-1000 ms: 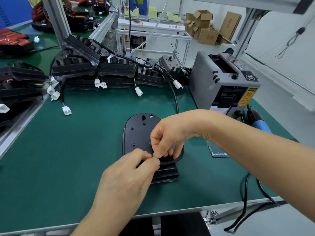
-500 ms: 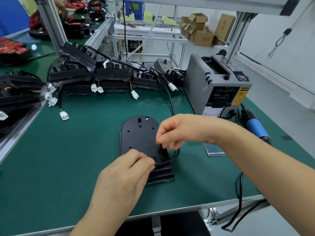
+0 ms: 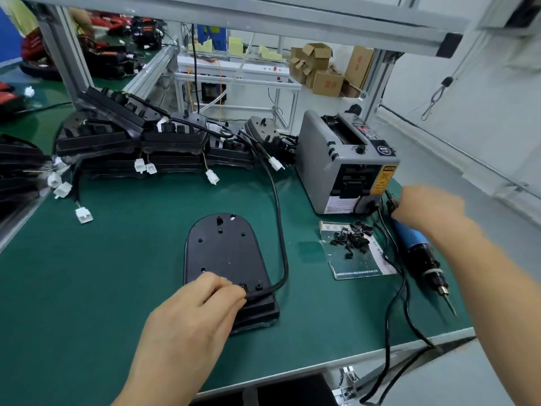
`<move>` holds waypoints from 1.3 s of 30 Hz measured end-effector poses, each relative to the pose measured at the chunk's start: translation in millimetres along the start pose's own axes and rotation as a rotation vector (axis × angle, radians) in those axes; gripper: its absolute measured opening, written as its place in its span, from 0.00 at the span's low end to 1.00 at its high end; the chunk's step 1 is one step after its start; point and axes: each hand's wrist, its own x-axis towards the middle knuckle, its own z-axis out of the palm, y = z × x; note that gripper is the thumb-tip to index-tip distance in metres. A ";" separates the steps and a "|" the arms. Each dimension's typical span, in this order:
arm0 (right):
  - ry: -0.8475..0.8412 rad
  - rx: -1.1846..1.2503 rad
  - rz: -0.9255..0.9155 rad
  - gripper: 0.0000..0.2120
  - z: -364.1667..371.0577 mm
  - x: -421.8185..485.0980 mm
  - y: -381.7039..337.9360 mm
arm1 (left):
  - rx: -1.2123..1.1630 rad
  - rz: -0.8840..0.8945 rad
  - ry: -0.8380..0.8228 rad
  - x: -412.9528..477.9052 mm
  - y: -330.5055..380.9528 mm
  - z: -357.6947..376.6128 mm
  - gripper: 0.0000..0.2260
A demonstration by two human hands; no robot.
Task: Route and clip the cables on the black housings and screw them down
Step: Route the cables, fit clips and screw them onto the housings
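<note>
Black oval plastic housing [image 3: 225, 253]: our left hand [image 3: 190, 315] pinches its thick black cable [image 3: 279, 230]; to its right, we cannot tell our blurred right hand [image 3: 427, 206]'s grip.

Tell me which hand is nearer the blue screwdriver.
Right. The right hand is at the far end of the screwdriver; the left hand rests on the black housing, away to its left.
</note>
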 end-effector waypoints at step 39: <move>-0.038 2.465 -0.517 0.13 -69.4 -98.3 -128.6 | 0.013 -0.022 -0.050 2.7 2.2 -4.7 0.10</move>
